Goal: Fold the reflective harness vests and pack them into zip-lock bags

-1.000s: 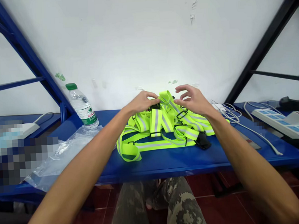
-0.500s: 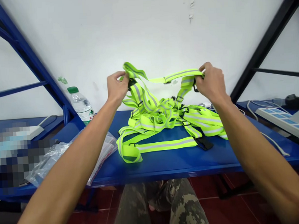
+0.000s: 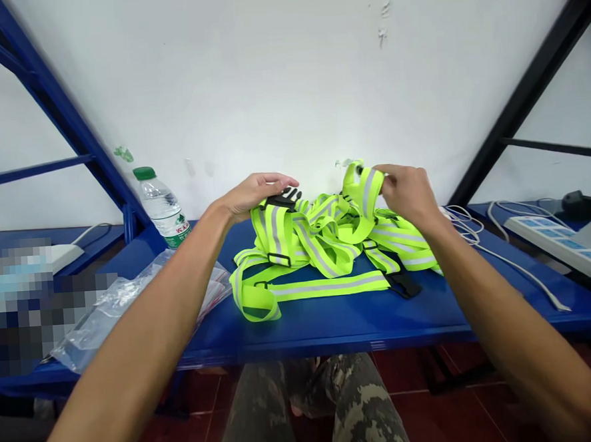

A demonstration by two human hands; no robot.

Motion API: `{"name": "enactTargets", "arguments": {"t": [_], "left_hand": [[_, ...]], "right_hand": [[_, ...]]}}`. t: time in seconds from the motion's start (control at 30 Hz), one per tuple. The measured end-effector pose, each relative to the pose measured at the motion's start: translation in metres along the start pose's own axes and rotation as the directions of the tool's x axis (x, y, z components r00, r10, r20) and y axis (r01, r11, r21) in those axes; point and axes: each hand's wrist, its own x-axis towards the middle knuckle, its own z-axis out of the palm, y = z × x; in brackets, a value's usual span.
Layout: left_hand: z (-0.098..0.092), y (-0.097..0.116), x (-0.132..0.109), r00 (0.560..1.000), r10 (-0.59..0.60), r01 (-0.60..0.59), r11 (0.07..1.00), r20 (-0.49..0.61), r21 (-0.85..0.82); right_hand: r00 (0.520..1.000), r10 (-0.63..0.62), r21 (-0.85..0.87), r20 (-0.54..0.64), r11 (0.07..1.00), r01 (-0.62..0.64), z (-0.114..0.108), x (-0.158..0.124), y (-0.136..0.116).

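A tangled pile of neon yellow reflective straps [image 3: 322, 246] with grey stripes and black buckles lies on a blue shelf [image 3: 341, 318]. My left hand [image 3: 251, 194] rests over the left top of the pile, fingers stretched flat above a black buckle [image 3: 285, 197]. My right hand [image 3: 408, 191] is closed round a folded loop of strap [image 3: 363, 187] at the right top of the pile. A long strap end with a black clip [image 3: 403, 283] runs along the front.
A water bottle with a green cap [image 3: 162, 206] stands at the left. Clear plastic bags [image 3: 130, 304] lie at the shelf's left front. White cables [image 3: 476, 233] and a power strip [image 3: 562, 241] sit to the right. Blue and black frame bars slant up on both sides.
Both hands rose with a strap stretched between them, then came back down to the pile. The left hand has flattened out over the buckle; the right still grips a strap loop.
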Motion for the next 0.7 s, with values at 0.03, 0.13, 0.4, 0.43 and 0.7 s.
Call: {"name": "enactTargets", "arguments": {"t": [0.03,0.13,0.4,0.43,0.7], "left_hand": [[0.006,-0.004,0.001,0.999,-0.011,0.011,1.0,0.043,-0.001],[0.021,-0.02,0.006,0.994,-0.022,0.024,1.0,0.108,-0.014],[0.018,-0.047,0.007,0.953,-0.087,0.081,0.996,0.289,0.033],[0.017,-0.048,0.006,0.939,-0.109,0.102,0.994,0.327,0.037],[0.018,-0.064,0.008,0.977,-0.059,0.054,0.998,0.205,0.034]], "right_hand": [[0.997,-0.031,0.072,-0.067,0.997,0.035,0.004,-0.003,-0.012],[0.981,-0.148,0.243,-0.129,0.954,0.175,0.02,-0.015,-0.04],[0.954,-0.274,0.183,-0.123,0.938,0.293,0.055,-0.023,-0.054],[0.947,-0.299,0.137,-0.117,0.94,0.313,0.058,-0.021,-0.054],[0.987,-0.149,0.497,0.054,0.861,0.103,0.069,-0.006,-0.049]]}}
